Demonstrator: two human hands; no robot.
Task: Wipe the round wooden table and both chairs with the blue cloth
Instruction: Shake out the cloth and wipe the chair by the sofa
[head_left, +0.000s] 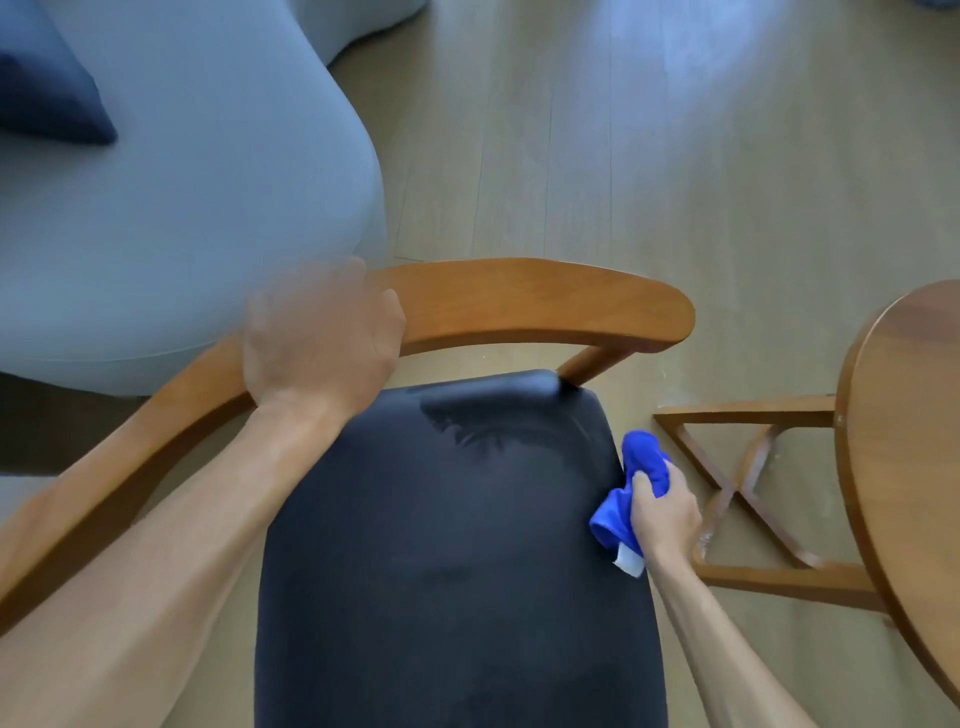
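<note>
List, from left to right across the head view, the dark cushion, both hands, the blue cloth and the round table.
dark blue cushion → left hand → blue cloth → right hand → round wooden table

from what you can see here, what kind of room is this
Most likely a home living or dining area: a grey upholstered sofa with a dark cushion, a wooden chair beside a round wooden table, and pale wood-plank flooring.
</note>
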